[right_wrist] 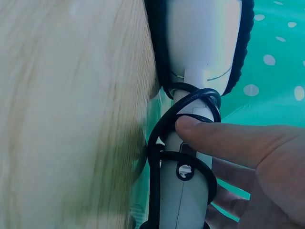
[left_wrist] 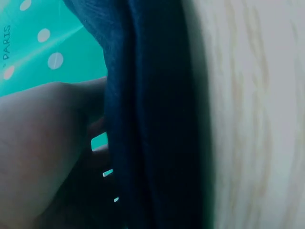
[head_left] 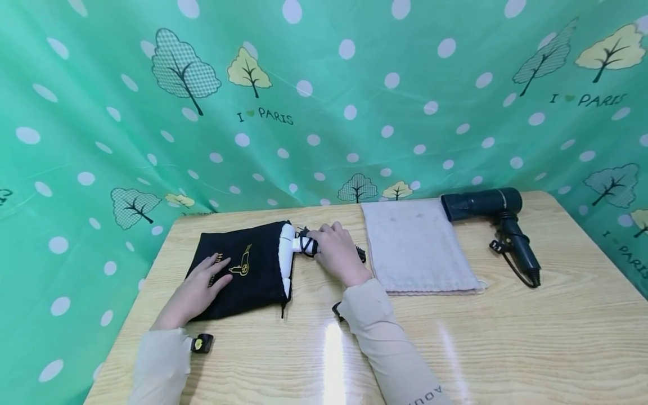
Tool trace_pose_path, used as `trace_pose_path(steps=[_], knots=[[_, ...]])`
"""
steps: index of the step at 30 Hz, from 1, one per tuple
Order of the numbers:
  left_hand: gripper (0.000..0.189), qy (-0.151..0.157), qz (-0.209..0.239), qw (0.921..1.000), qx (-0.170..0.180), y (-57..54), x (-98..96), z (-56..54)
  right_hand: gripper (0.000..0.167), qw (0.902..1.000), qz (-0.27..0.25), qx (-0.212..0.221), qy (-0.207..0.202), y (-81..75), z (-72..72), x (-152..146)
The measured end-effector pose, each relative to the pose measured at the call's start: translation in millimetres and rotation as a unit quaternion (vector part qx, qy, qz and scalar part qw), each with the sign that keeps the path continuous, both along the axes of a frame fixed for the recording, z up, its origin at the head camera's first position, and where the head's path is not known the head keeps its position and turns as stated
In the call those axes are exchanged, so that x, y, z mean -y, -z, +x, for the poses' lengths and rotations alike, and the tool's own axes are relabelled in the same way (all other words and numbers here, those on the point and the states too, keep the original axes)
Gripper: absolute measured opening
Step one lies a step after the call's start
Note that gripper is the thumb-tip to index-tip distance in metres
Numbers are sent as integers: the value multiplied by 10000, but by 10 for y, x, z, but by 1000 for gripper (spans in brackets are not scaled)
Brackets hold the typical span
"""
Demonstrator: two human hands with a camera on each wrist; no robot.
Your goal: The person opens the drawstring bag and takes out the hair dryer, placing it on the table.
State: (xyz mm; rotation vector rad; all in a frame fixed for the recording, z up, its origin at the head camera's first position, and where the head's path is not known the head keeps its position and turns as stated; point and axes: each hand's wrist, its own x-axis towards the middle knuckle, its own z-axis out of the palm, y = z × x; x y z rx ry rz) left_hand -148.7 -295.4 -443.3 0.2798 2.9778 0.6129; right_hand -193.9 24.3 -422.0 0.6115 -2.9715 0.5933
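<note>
A black drawstring bag with a yellow hair dryer print lies on the table. Out of its open right end shows a white hair dryer, its body mostly inside the bag. My right hand grips the dryer's handle, the thumb near the switch and the other fingers behind. A black cord winds round that handle in the right wrist view. My left hand rests on the bag's left part with its fingers spread. Dark cloth of the bag fills the middle of the left wrist view.
Right of my right hand lies a light grey cloth bag flat on the wooden table. A black hair dryer overlaps its far right corner, cord wrapped on the handle. A green patterned curtain hangs behind the table.
</note>
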Motion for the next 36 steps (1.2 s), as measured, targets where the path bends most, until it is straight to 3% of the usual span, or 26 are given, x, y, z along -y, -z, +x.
trace_pose_path(steps=[10, 18, 26, 36], knots=[[54, 9, -311, 9995, -96, 2, -35, 33, 49, 9999, -155, 64, -35, 14, -33, -25], [57, 88, -705, 9972, -229, 38, 65, 67, 47, 9991, -224, 348, 67, -23, -53, -63], [57, 105, -711, 9973, -130, 30, 77, 55, 45, 9962, -651, 538, 216, 23, -86, -160], [55, 36, -804, 9963, -308, 26, 62, 89, 48, 9928, -883, 747, 316, 1, -62, -217]])
